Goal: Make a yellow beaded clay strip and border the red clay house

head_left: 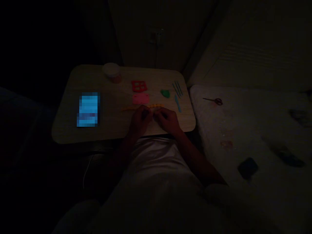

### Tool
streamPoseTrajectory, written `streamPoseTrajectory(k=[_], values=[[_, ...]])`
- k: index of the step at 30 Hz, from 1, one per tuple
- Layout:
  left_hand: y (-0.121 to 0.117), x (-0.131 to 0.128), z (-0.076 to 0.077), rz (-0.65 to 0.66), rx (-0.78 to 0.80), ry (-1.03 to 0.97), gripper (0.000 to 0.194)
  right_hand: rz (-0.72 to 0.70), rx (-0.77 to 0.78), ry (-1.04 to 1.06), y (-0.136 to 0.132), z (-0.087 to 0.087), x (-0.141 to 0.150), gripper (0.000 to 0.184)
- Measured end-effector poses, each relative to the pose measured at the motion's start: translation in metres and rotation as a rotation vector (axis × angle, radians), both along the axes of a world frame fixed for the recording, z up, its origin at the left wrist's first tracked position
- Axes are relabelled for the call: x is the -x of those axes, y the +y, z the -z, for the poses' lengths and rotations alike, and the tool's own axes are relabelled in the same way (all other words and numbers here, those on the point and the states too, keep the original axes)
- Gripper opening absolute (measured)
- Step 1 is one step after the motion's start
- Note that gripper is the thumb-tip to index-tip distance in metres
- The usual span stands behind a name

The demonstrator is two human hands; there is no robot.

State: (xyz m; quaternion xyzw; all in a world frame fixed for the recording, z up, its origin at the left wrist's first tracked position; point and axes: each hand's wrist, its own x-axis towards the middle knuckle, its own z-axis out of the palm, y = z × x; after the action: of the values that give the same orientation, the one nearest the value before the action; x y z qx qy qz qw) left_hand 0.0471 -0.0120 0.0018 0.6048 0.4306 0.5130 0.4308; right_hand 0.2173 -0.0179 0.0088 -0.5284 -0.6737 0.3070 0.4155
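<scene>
In dim light, my left hand (142, 119) and my right hand (167, 119) are close together over the near edge of the table, both with fingers curled into a pinch. Whatever lies between the fingertips is too dark and small to name. Just beyond them runs an orange-yellow strip (156, 105), its right part a row of small rounded lumps, its left part thin and smooth. Behind the strip lies a pink flat piece (140, 98), with a red windowed frame (139, 86) farther back. A green lump (165, 93) sits beyond my right hand.
Thin dark sticks (177, 89) and a blue plastic knife (177, 104) lie at the table's right. A lidded tub (112, 72) stands at the back, and a lit, blurred screen (88, 110) at the left. Scissors (215, 101) rest on the white surface (207, 113) beside the table.
</scene>
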Motion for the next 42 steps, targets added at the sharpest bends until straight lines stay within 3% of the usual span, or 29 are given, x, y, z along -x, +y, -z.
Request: streamPoseTrajectory(k=[36,42], values=[[0.0,0.0003,-0.0004,0.004,0.025,-0.012,0.012,-0.007,-0.005,0.004,0.001,0.0043,-0.0007,0.028],[-0.0003,0.0004,-0.002,-0.011,0.018,-0.002,0.01,0.004,-0.037,0.081,0.0023,0.0048,-0.0001,0.023]])
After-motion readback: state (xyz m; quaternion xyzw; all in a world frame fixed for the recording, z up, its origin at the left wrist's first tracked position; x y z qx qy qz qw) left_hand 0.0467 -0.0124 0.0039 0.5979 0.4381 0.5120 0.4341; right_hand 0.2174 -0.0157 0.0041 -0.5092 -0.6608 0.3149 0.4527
